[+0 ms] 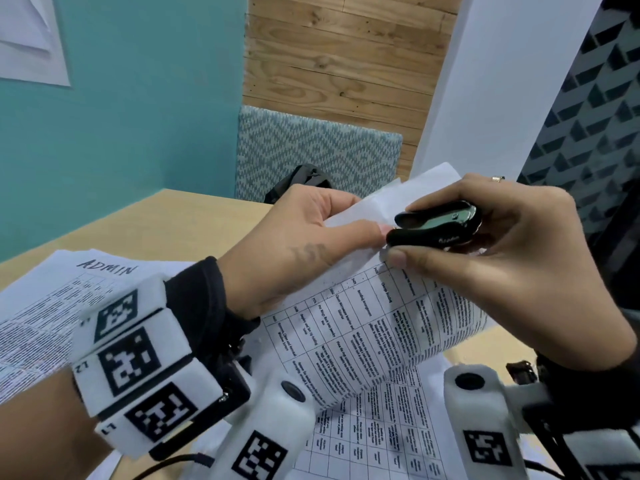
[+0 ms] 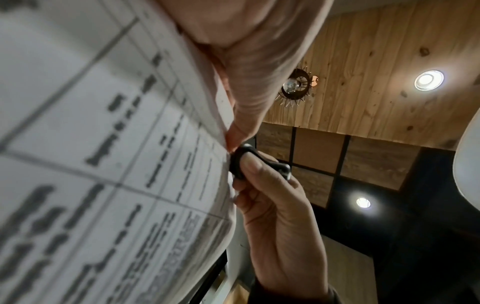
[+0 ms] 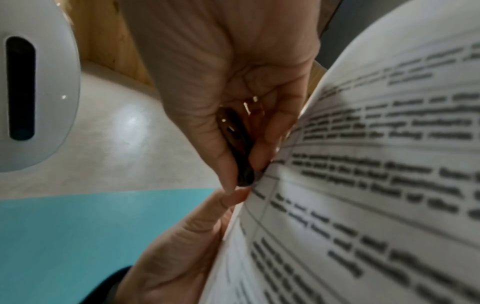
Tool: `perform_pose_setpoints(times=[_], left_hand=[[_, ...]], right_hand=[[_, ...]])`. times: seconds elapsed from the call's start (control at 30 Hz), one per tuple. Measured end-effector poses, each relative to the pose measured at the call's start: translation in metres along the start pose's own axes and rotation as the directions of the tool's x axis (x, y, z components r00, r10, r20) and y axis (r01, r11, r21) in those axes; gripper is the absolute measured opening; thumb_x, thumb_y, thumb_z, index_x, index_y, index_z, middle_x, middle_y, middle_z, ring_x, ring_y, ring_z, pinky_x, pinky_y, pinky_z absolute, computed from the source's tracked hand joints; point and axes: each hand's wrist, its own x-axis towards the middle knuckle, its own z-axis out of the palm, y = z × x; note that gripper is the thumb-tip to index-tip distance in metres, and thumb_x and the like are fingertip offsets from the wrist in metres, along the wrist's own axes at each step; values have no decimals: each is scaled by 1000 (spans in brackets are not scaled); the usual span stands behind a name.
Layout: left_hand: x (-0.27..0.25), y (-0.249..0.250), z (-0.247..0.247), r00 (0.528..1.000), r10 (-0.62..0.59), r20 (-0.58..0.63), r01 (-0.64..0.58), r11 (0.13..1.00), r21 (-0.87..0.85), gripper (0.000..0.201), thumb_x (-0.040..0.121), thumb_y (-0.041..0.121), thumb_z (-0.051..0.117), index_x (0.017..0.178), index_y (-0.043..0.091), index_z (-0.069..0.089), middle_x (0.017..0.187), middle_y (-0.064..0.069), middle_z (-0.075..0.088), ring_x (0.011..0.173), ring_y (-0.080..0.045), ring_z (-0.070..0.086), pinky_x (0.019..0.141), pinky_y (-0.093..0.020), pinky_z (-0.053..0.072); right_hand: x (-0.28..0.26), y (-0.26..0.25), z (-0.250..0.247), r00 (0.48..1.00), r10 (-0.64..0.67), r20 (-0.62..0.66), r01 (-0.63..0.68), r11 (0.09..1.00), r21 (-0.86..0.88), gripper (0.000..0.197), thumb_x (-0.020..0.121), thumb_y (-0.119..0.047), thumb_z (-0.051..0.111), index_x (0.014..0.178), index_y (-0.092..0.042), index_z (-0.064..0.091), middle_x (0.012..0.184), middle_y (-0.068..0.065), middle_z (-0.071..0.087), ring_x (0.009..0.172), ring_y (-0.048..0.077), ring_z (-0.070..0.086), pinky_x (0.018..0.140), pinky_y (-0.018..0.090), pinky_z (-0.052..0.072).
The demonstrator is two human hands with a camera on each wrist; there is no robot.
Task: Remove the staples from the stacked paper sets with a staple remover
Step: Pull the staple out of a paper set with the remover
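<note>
My left hand holds a printed paper set lifted off the table, thumb on top near its corner and fingers curled behind it. My right hand grips a black staple remover between thumb and fingers. The remover's nose touches the paper's corner right beside my left thumb tip. In the left wrist view the staple remover meets the paper set at the thumb. In the right wrist view the staple remover sits in my palm against the paper set. The staple itself is hidden.
More printed sheets lie on the wooden table: one marked ADMIN at the left, another under the lifted set. A patterned chair with a black bag stands behind the table. A teal wall is at the left.
</note>
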Motion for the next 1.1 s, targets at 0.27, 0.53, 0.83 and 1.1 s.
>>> perform_pose_setpoints(times=[0.27,0.53,0.83,1.1], left_hand=[[-3,4,2,989,146,-20,-137,961,240,18,74,26,65,66,10,66,59,3,56,56,-7,49,52,-19,36],[-3,6,-3,938,309,-159,-160,790,591,32,69,37,55,68,7,62,63,-14,62,61,-31,56,57,-46,49],[9,7,-34,995,-42,-86,71,923,378,26,83,30,67,85,5,69,75,-12,70,58,-16,59,55,-25,45],[12,3,-43,992,-115,-45,123,931,343,39,61,39,82,82,8,72,82,-18,72,65,-27,65,67,-42,52]], right_hand=[[3,-2,-6,967,220,133,-256,866,430,31,46,-16,78,73,-3,70,66,7,71,59,14,67,56,17,50],[3,-3,-16,971,238,12,-232,930,286,41,38,-23,88,74,-13,73,68,6,72,63,22,69,64,28,56],[5,-1,-11,872,354,339,-338,935,-108,25,51,-28,82,71,-17,73,67,-2,72,67,15,69,66,34,54],[9,17,-24,759,393,519,-335,919,-207,42,46,-41,85,83,-26,73,78,-7,73,73,10,69,76,37,53]])
